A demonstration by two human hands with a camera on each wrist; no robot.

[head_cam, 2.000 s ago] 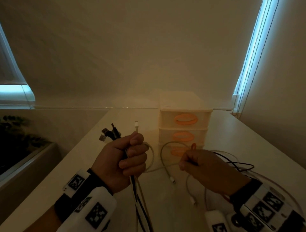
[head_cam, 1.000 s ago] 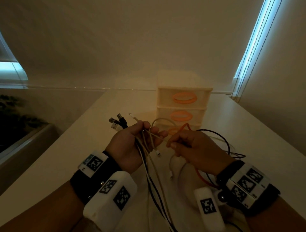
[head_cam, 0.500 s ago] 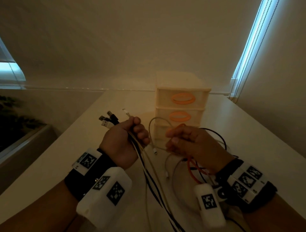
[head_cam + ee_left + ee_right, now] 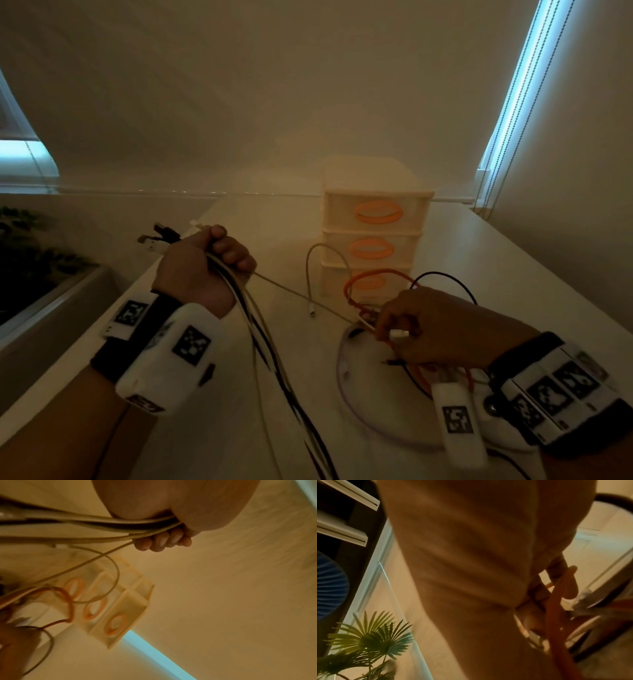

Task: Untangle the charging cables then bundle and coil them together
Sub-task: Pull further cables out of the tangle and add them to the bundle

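Sorting is the step in hand, by the look of it: the left hand (image 4: pixel 202 270) is clenched round a bunch of cables (image 4: pixel 260 342), black and pale ones together, their plugs (image 4: pixel 161 238) poking out past the thumb side while the long tails drop toward the bottom of the head view. One thin pale cable (image 4: pixel 291 291) runs taut from that fist across to the right hand (image 4: pixel 428 329), which is down near the table (image 4: pixel 513 274) and pinching at a knot of loose ends, a white plug (image 4: pixel 399 333) showing at its fingertips. An orange cable (image 4: pixel 373 274) loops up just behind that hand, a black cable (image 4: pixel 442 275) arcs beside it, both in front of the small drawer unit (image 4: pixel 375 222). Next, I'd say, the right hand needs to free one strand from that snarl and bring its end up to the fist, without dragging the orange loop along. The coiling looks some way off.
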